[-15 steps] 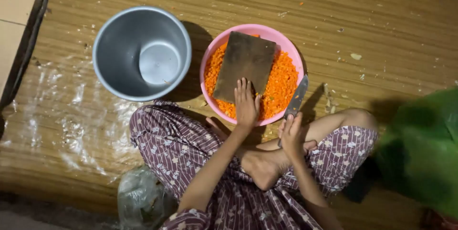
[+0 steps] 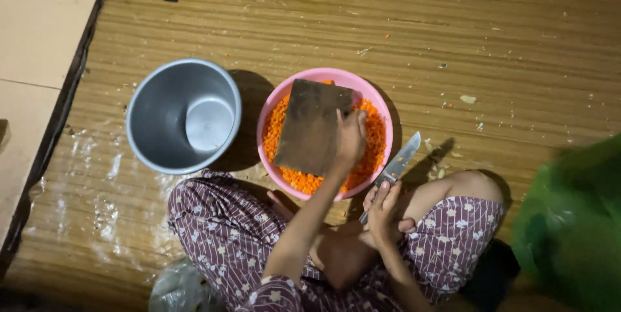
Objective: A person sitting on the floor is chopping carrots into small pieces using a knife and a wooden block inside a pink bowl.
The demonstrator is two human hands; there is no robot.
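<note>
Left hand [image 2: 350, 139] grips wooden board [image 2: 312, 126]; right hand [image 2: 383, 212] apparently grips knife [image 2: 399, 163].

Obstacles: round grey metal bucket [image 2: 183, 116] just left of round pink plastic bowl [image 2: 323, 133], itself largely covered by dark rectangular wooden board [image 2: 313, 127]; bulky green plastic bag [image 2: 572, 225] at right. Free passage: bare woven straw mat [image 2: 401, 21] beyond both vessels, and between bowl and bag.

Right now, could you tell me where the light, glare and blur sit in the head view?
In the head view, hard shadows fall right of the metal bowl and pink bowl; glare streaks the mat at lower left; the green bag is blurred; the knife in the right hand is sharp.
</note>
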